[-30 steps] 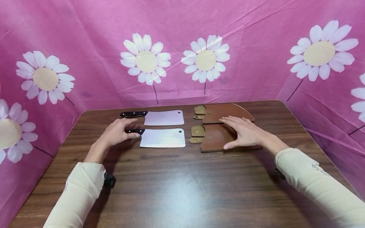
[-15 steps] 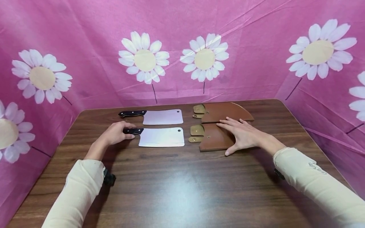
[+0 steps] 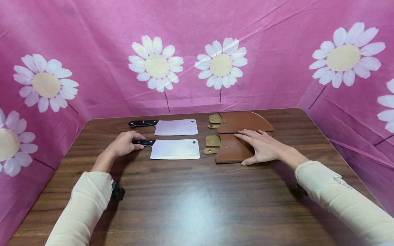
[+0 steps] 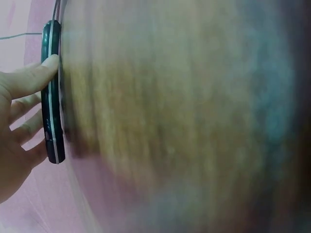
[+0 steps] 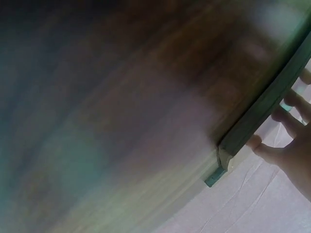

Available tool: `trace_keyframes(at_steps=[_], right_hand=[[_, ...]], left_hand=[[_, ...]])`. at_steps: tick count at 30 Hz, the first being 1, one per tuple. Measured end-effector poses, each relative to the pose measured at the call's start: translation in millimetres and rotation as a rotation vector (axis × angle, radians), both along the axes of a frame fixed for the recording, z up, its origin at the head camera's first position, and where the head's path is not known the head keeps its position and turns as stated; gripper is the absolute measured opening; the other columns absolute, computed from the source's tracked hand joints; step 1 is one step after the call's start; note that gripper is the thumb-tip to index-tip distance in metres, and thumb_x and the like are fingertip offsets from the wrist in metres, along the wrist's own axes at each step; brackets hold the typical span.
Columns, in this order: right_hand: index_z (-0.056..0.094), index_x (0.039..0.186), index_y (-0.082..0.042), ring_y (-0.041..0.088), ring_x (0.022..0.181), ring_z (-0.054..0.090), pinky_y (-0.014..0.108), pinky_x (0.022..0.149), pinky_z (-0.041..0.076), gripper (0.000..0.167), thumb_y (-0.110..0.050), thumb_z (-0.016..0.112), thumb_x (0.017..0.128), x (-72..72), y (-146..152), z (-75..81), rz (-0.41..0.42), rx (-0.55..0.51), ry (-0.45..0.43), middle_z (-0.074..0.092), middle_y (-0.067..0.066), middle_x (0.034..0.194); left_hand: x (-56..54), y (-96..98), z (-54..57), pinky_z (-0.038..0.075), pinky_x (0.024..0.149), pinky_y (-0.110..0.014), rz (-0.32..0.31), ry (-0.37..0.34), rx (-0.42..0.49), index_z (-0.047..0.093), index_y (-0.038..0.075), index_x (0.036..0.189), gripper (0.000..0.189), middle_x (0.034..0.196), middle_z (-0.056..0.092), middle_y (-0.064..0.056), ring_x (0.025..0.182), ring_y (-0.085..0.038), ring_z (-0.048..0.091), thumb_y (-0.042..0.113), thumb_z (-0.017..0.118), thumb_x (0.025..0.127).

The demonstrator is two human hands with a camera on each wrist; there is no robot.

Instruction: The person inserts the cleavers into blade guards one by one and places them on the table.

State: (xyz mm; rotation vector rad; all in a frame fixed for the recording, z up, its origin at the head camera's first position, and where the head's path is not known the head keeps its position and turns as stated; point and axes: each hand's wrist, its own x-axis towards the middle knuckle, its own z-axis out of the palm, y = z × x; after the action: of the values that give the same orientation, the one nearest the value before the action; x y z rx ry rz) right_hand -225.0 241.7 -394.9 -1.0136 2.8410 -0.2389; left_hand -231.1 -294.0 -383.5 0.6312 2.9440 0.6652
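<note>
Two cleavers with black riveted handles lie on the table, one behind the other, blades pointing right. My left hand (image 3: 121, 144) holds the handle of the nearer cleaver (image 3: 175, 149); in the left wrist view the thumb lies across the black handle (image 4: 53, 116) with the fingers behind it. The farther cleaver (image 3: 176, 127) is untouched. To the right are two brown leather sheaths with olive snap straps. My right hand (image 3: 262, 147) spreads over the nearer sheath (image 3: 232, 150), thumb at its near edge, covering its right part. The farther sheath (image 3: 244, 122) lies just behind.
The wooden table (image 3: 172, 201) extends toward me with a glare spot in front. A pink cloth backdrop (image 3: 191, 20) with white daisies hangs around the back and sides, close to the table's far edge.
My left hand has come down and back onto the nearer cleaver's handle, away from the farther one. My right hand has settled over the nearer sheath, its thumb shifting slightly. Cleavers and sheaths stay put.
</note>
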Motion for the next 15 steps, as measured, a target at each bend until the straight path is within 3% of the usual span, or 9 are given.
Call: trace_keyframes(at_steps=[5, 15], right_hand=[[0.034, 0.159, -0.013, 0.038, 0.146, 0.031, 0.072, 0.111, 0.018, 0.119, -0.080, 0.074, 0.069, 0.2, 0.8, -0.2, -0.005, -0.016, -0.001, 0.035, 0.016, 0.160], [0.039, 0.153, -0.003, 0.040, 0.137, 0.040, 0.062, 0.109, 0.028, 0.119, -0.069, 0.084, 0.065, -4.4, 0.5, 5.9, 0.011, -0.075, 0.043, 0.048, 0.018, 0.150]], left_hand=[[1.3, -0.2, 0.1, 0.045, 0.092, -0.052, -0.008, -0.006, 0.026, 0.075, 0.002, 0.109, 0.024, 0.102, 0.072, -0.011, 0.099, -0.032, 0.062, 0.009, 0.080, 0.086], [3.3, -4.7, 3.3, 0.042, 0.091, -0.049, 0.041, -0.038, 0.100, 0.074, 0.001, 0.110, 0.024, 0.105, 0.071, -0.015, 0.100, -0.032, 0.060, 0.007, 0.078, 0.088]])
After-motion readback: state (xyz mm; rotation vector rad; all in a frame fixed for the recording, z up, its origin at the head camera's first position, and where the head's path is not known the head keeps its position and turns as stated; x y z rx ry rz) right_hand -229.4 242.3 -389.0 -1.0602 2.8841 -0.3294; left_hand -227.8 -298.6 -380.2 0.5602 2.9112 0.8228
